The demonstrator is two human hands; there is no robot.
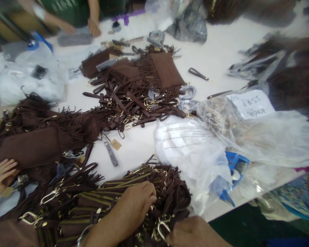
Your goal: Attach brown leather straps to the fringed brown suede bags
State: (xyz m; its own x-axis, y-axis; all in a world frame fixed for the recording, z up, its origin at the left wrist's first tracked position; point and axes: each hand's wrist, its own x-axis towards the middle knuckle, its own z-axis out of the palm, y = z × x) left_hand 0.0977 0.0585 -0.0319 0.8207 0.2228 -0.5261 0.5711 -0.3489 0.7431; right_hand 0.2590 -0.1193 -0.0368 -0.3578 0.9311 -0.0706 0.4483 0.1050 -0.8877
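Note:
A stack of brown fringed bags [113, 202] with gold zips and clasps lies at the near table edge. My left hand [137, 202] rests on top of the stack, its fingers curled into the fringe. My right hand [193, 233] is at the bottom edge, with its fingers tucked into the side of the same stack next to gold clasps [161, 228]. What the fingertips pinch is hidden.
Another person's hand [1, 176] touches a second pile of brown bags [38, 144] at the left. Loose brown straps [134, 103] fill the middle of the white table [216, 58]. Clear plastic bags [247, 137] lie at the right. A person's hands [92, 27] work at the far side.

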